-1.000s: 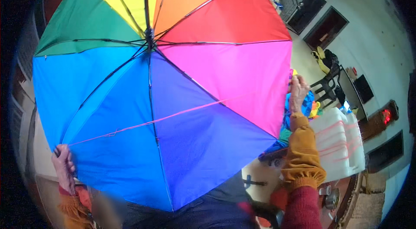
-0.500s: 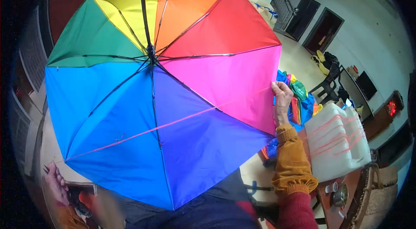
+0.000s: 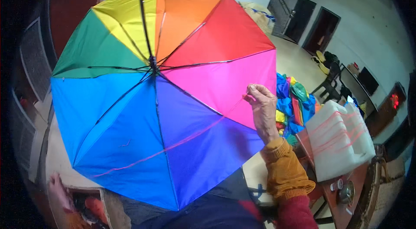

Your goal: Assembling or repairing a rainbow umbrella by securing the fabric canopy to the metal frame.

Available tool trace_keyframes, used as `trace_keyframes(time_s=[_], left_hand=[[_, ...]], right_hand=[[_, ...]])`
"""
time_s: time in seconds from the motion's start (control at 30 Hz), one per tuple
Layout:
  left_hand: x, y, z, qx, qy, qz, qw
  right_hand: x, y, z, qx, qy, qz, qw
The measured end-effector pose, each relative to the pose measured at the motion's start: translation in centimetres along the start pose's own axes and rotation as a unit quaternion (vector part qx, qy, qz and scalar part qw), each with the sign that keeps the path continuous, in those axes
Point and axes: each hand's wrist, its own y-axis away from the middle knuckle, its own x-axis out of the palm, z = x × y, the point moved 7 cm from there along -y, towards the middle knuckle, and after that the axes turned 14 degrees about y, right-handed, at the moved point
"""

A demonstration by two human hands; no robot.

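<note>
A rainbow-coloured umbrella is spread out in front of me with its inside, black ribs and dark shaft showing. My right hand is closed in a pinch between thumb and fingers on a pink thread, over the pink panel. That thread runs slack and slightly curved across the purple and blue panels to the lower left. Beyond the blue panel's lower-left edge is my left hand, smeared by motion; its fingers and anything in them are not clear.
A white plastic block wound with pink thread stands on a brown table at right, near a metal bowl and a small cup. Behind my right hand lies a pile of colourful fabric. A black chair stands farther back.
My right hand has moved left, off the umbrella's edge, with the thread. The taut thread has slackened, its left end now off the umbrella's corner. My left hand has lowered slightly and blurred.
</note>
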Motion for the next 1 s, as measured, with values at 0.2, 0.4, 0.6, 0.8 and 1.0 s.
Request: trace_keyframes(time_s=[0.2, 0.4, 0.6, 0.8, 1.0], left_hand=[[16.6, 9.9, -6.1, 0.085, 0.111, 0.288, 0.947], [28.9, 23.3, -8.3, 0.044, 0.079, 0.479, 0.873], [30.7, 25.9, -7.0, -0.049, 0.126, 0.515, 0.846], [30.6, 26.1, -6.1, -0.09, 0.1, 0.525, 0.841], [30.5, 26.0, -5.7, -0.166, 0.092, 0.521, 0.832]], right_hand=[[9.9, 3.6, -0.6, 0.047, -0.043, 0.121, 0.991], [15.8, 6.7, -2.0, 0.069, -0.101, 0.201, 0.972], [17.5, 8.2, -4.1, 0.097, -0.103, 0.196, 0.97], [17.5, 8.6, -3.8, 0.018, -0.036, 0.174, 0.984], [17.5, 8.8, -4.1, 0.02, -0.016, 0.176, 0.984]])
